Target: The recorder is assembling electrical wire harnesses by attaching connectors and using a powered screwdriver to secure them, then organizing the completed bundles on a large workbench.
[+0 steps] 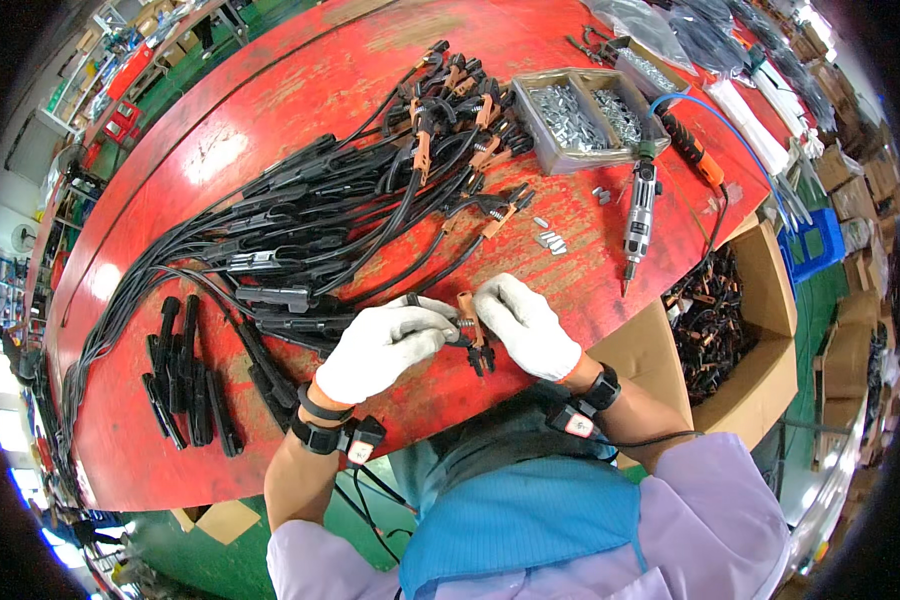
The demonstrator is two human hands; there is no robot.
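White gloves cover both hands near the table's front edge. My left hand (394, 338) is closed on the black end of a copper-coloured spring clamp (467, 312). Fingers of my right hand (526, 326) curl against the clamp's other side, pinching it. Its spring and dark lower jaw show between the hands. Beyond them lies a heap of black cables (300, 215), with more copper-coloured clamps (425, 140) at their ends. A few small metal sleeves (550, 242) lie loose past my right hand.
A divided box (538, 150) of small metal parts stands at the back right. Near it lie a pneumatic screwdriver (640, 215) and an orange-black power tool (692, 148). A cardboard box (770, 340) of clamps stands at right; black handles (185, 375) lie at left.
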